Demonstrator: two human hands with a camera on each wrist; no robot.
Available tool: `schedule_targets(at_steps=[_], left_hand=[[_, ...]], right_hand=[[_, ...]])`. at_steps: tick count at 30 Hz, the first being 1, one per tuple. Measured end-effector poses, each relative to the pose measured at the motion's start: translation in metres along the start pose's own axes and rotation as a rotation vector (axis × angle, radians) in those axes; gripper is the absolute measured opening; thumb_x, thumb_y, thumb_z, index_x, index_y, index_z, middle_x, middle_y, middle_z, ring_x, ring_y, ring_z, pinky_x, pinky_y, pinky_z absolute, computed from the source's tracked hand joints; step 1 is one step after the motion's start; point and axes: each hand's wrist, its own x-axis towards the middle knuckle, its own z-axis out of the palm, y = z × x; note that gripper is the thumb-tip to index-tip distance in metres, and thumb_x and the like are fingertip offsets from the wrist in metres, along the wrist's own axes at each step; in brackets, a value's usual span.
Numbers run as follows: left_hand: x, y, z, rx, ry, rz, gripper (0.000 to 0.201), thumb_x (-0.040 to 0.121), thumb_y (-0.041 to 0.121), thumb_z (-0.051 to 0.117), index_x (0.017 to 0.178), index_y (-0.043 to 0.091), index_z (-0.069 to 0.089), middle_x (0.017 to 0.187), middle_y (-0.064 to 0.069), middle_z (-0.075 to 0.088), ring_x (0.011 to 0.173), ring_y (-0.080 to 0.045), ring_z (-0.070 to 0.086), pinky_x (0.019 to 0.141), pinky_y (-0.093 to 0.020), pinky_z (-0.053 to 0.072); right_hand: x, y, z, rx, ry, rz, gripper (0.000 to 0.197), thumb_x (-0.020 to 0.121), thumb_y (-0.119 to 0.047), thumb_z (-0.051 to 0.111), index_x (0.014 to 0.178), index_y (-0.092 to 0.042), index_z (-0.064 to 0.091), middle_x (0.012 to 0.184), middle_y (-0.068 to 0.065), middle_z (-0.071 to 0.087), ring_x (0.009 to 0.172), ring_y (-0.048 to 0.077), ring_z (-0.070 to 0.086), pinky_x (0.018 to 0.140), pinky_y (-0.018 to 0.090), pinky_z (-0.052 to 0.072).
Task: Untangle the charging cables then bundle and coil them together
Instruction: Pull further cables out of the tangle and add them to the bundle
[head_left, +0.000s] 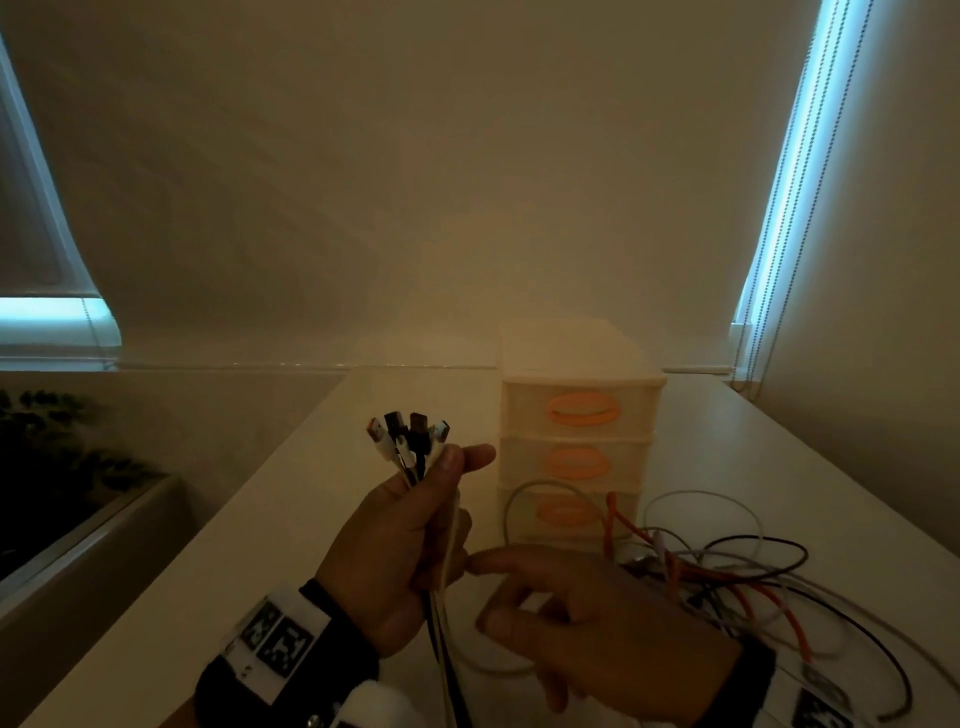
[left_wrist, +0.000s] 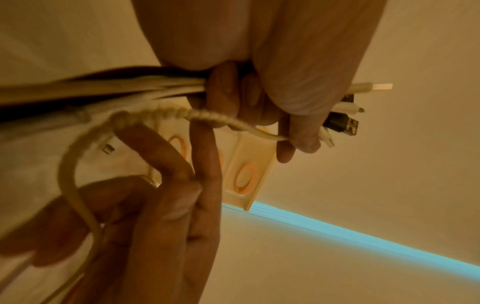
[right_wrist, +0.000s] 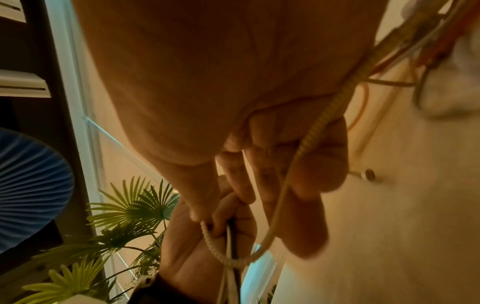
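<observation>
My left hand (head_left: 415, 540) is raised over the table and grips a bundle of charging cables just below their plugs (head_left: 410, 436), which fan out above the fist. The wrist view shows the same plugs (left_wrist: 340, 123) poking past my curled left fingers (left_wrist: 298, 127). My right hand (head_left: 519, 587) reaches in from the right, fingers fairly straight, with the fingertips (left_wrist: 205, 144) touching a white ribbed cable (left_wrist: 182, 114) beside the left fist. That white cable (right_wrist: 306, 139) runs loosely across my right fingers. The other ends lie as a tangle (head_left: 727, 577) of orange, white and black cable on the table.
A cream three-drawer unit (head_left: 582, 415) with orange handles stands on the white table (head_left: 311, 519) just behind the hands. A green plant (head_left: 52, 441) sits off the table's left edge. Blind cords (head_left: 779, 208) hang at the far right.
</observation>
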Motion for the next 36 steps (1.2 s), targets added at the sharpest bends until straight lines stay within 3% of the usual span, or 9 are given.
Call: schedule_targets(at_steps=[4, 8, 10, 13, 16, 20, 26, 32, 36], left_hand=[[-0.003, -0.007, 0.008, 0.121, 0.011, -0.012, 0.036, 0.082, 0.038, 0.065, 0.105, 0.014, 0.077, 0.057, 0.0, 0.016, 0.051, -0.017, 0.009, 0.064, -0.039, 0.015], [-0.005, -0.009, 0.014, 0.179, 0.062, 0.007, 0.031, 0.083, 0.038, 0.065, 0.104, 0.019, 0.078, 0.055, -0.003, 0.017, 0.046, -0.015, 0.014, 0.061, -0.032, 0.038], [-0.006, -0.009, 0.015, 0.234, 0.058, 0.018, 0.033, 0.081, 0.041, 0.066, 0.104, 0.023, 0.078, 0.055, -0.005, 0.02, 0.049, -0.018, 0.018, 0.059, -0.034, 0.032], [-0.007, -0.008, 0.017, 0.288, 0.035, 0.013, 0.033, 0.079, 0.042, 0.066, 0.104, 0.025, 0.079, 0.052, -0.004, 0.026, 0.048, -0.018, 0.029, 0.059, -0.031, 0.044], [-0.009, -0.008, 0.018, 0.293, 0.017, -0.006, 0.031, 0.08, 0.039, 0.065, 0.101, 0.023, 0.079, 0.05, -0.002, 0.029, 0.038, -0.012, 0.031, 0.041, -0.02, 0.031], [-0.006, -0.013, 0.015, 0.288, 0.026, -0.007, 0.035, 0.083, 0.045, 0.061, 0.104, 0.023, 0.078, 0.059, -0.005, 0.021, 0.048, -0.015, 0.019, 0.045, -0.026, 0.019], [0.005, 0.001, -0.002, -0.116, 0.115, -0.037, 0.049, 0.098, 0.044, 0.049, 0.119, 0.003, 0.067, 0.061, 0.003, 0.015, 0.047, -0.01, 0.012, 0.044, -0.024, 0.011], [0.012, 0.011, -0.015, -0.31, 0.151, -0.04, 0.033, 0.092, 0.036, 0.059, 0.1, 0.007, 0.073, 0.052, 0.008, 0.013, 0.037, -0.006, 0.014, 0.04, -0.021, 0.007], [0.01, 0.008, -0.014, -0.332, 0.107, -0.117, 0.051, 0.099, 0.043, 0.048, 0.101, 0.0, 0.075, 0.048, 0.005, 0.017, 0.034, -0.008, 0.018, 0.039, -0.019, 0.009]], right_hand=[[0.004, 0.0, 0.007, 0.079, 0.014, 0.006, 0.031, 0.096, -0.034, 0.062, 0.127, -0.031, 0.06, 0.11, 0.003, 0.074, 0.098, 0.014, 0.071, 0.092, 0.035, 0.057], [0.006, 0.0, 0.01, 0.312, 0.065, 0.026, 0.032, 0.092, -0.025, 0.069, 0.121, -0.017, 0.058, 0.101, 0.015, 0.075, 0.091, 0.026, 0.073, 0.088, 0.04, 0.059], [0.007, -0.001, 0.016, 0.398, 0.099, 0.04, 0.034, 0.09, -0.022, 0.072, 0.118, -0.014, 0.057, 0.096, 0.016, 0.075, 0.09, 0.032, 0.073, 0.086, 0.044, 0.059], [0.012, 0.002, 0.025, 0.398, 0.244, 0.016, 0.027, 0.088, -0.022, 0.074, 0.108, -0.01, 0.06, 0.09, 0.012, 0.076, 0.083, 0.03, 0.075, 0.08, 0.045, 0.061], [0.015, 0.004, 0.025, 0.388, 0.38, -0.027, 0.015, 0.09, -0.02, 0.071, 0.094, -0.007, 0.064, 0.085, 0.01, 0.076, 0.074, 0.028, 0.075, 0.069, 0.039, 0.06], [0.014, 0.004, 0.021, 0.309, 0.435, -0.115, 0.009, 0.092, -0.015, 0.068, 0.084, -0.01, 0.066, 0.077, 0.008, 0.074, 0.071, 0.023, 0.074, 0.063, 0.029, 0.057], [0.013, 0.01, 0.009, 0.514, 0.53, -0.115, 0.013, 0.094, -0.004, 0.061, 0.083, 0.001, 0.054, 0.065, 0.01, 0.066, 0.071, 0.034, 0.072, 0.064, 0.039, 0.06], [0.011, 0.009, 0.006, 0.525, 0.466, -0.149, 0.015, 0.094, -0.003, 0.06, 0.081, 0.0, 0.055, 0.07, 0.021, 0.066, 0.068, 0.035, 0.07, 0.059, 0.034, 0.057], [0.013, 0.009, 0.009, 0.482, 0.462, -0.173, 0.015, 0.095, -0.001, 0.059, 0.085, 0.006, 0.051, 0.073, 0.02, 0.068, 0.073, 0.036, 0.072, 0.063, 0.036, 0.059]])
